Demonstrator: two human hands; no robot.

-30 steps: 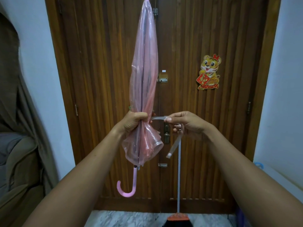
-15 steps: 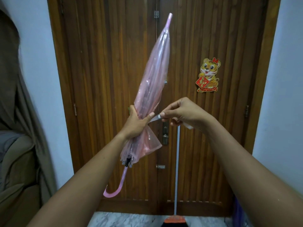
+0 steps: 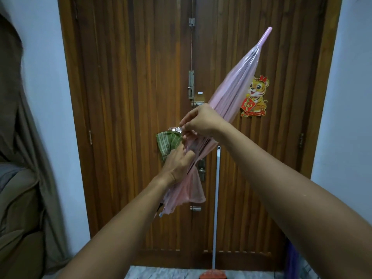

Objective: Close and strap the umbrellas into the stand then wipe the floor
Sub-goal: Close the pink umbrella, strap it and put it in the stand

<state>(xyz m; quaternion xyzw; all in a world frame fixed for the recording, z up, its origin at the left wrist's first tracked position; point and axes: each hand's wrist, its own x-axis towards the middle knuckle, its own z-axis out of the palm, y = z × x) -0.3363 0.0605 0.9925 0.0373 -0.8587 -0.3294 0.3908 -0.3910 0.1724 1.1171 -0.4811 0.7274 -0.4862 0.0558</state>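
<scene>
Left hand (image 3: 177,164) is clenching one pink umbrella (image 3: 233,91) and one green cloth (image 3: 167,142); just above, right hand (image 3: 201,122) is pinching one strap (image 3: 175,129).

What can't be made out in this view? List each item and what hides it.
Head view only.
1. Handle of the umbrella: hidden behind the left forearm.
2. Fastening of the strap: tiny, covered by fingers of the right hand.
3. The green cloth: partly behind the left hand.
4. The broom head: cut off by the bottom edge.
5. The umbrella stand: out of frame.
</scene>
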